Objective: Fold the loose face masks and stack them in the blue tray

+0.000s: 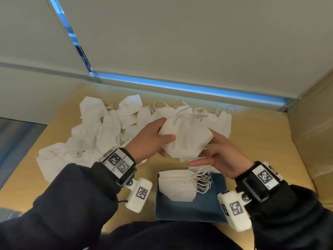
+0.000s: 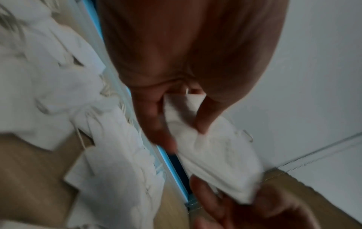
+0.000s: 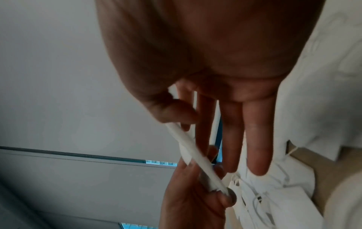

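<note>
A white face mask is held in the air between both hands, above the table. My left hand grips its left side, thumb on top and fingers behind. My right hand pinches the right corner with the thumb, and its other fingers stretch out under the mask. In the left wrist view the face mask sits between thumb and fingers. The right wrist view shows the mask edge-on. The blue tray lies near me, holding a stack of folded masks at its left. Loose masks are heaped behind the hands.
The wooden table carries everything. A cardboard wall stands along the right side. Lowered window blinds close off the back. More loose masks lie behind the held one.
</note>
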`<action>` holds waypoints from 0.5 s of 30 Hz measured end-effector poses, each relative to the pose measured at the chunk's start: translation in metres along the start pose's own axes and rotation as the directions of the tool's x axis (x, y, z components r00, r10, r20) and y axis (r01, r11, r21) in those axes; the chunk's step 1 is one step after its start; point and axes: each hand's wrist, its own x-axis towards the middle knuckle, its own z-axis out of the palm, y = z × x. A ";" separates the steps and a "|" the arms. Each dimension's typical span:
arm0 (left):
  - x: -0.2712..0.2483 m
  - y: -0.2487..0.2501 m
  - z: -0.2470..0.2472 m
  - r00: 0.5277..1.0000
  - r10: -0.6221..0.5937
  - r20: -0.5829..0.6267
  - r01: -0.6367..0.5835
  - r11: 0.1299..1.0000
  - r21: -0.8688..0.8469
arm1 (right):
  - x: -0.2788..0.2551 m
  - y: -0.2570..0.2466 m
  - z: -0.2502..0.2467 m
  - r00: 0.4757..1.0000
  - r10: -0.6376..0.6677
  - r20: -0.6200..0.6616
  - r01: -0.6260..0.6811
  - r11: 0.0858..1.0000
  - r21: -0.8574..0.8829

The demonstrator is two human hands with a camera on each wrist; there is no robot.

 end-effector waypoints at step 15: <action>-0.077 -0.044 -0.081 0.975 0.127 0.182 -0.183 0.924 0.337 | 0.028 0.011 0.091 0.976 -0.081 -0.200 0.080 0.997 -0.015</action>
